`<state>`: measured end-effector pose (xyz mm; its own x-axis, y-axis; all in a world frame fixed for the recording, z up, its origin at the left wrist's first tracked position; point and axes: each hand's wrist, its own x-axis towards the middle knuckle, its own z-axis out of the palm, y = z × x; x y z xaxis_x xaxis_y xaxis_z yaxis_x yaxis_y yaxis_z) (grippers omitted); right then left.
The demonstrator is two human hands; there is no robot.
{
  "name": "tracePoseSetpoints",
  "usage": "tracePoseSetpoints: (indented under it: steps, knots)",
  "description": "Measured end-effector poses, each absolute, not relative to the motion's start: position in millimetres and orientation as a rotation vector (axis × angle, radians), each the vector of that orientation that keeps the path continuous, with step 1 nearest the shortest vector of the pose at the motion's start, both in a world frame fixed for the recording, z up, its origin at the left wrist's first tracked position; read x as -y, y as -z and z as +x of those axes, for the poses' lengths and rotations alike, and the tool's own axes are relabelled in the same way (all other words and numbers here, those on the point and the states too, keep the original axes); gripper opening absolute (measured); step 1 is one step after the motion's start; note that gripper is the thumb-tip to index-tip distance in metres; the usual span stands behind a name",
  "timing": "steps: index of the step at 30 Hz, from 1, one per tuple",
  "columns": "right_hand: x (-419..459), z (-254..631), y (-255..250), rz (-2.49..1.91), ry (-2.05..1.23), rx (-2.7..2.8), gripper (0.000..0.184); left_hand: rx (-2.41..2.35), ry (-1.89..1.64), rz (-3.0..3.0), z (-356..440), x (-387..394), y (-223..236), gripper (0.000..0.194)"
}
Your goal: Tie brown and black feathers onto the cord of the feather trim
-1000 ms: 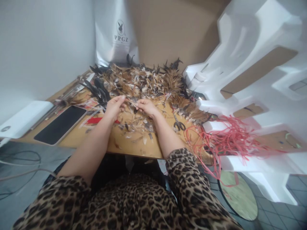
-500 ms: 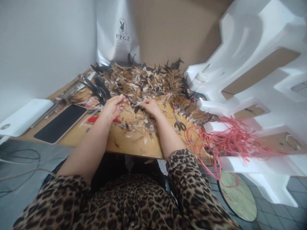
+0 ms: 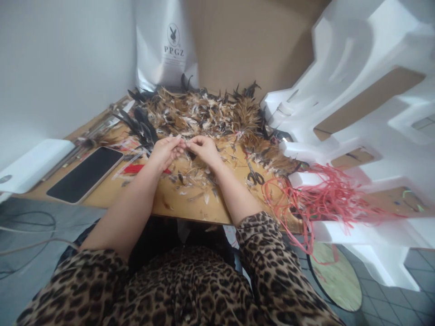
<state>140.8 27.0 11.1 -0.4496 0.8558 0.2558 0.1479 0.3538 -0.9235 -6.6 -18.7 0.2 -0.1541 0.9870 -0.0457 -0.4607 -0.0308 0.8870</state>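
- how are the left hand [image 3: 166, 153] and the right hand [image 3: 205, 150] held?
- with fingers curled and fingertips close together; what, if anything, is pinched between them cannot be told.
- and where are the feathers [image 3: 200, 111]?
- they are heaped on the worktop [image 3: 190, 211] just beyond both hands, with loose bits [image 3: 197, 175] scattered nearer the edge. dark plumes [image 3: 145, 130] are seen beside the left hand.
- anything else?
- scissors [image 3: 253, 174] are laid to the right, a red strip [image 3: 132, 169] is partly hidden by the left arm [image 3: 134, 199], and a phone [image 3: 84, 174] is placed farther left.
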Motion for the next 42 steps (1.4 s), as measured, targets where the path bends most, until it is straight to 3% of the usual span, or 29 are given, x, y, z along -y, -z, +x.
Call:
tracePoseSetpoints:
  steps: [6,21,42]
  knots:
    - [-32,143,-11,-0.888,-1.426,1.614,0.022,-0.974,-1.458,0.801,-7,19,-1,0.018]
    - [-40,150,-6,-0.801,-1.749,1.337,0.027,-1.003,-1.347,0.856,-10,21,1,0.024]
    - [-31,137,-1,-0.802,-1.474,1.528,0.033,-0.980,-1.302,0.805,-8,20,3,0.023]
